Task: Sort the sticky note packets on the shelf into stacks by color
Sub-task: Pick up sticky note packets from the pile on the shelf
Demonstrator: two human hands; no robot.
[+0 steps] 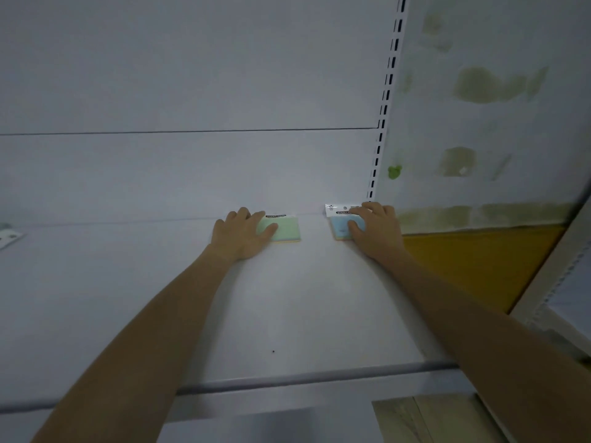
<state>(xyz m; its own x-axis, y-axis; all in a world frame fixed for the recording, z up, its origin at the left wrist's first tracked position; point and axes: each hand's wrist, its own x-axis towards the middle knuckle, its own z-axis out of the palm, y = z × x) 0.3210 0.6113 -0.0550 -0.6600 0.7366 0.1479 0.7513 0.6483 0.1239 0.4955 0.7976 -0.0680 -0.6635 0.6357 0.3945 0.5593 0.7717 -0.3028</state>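
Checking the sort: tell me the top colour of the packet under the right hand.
Light blue, on the flat sticky note packet under the right hand; head view.

White metal shelf (287, 314) ran wide across frame, rounded front lip along near edge. White back panel (192, 91) rose behind, thin horizontal seam across it. Slotted upright rail (385, 100) stood at panel's right edge. Right of rail, pale wall (479, 123) showed greenish patches and tape residue; small green sticker (394, 172) near rail. Mustard-yellow panel (473, 260) below wall. Light dim, bluish.
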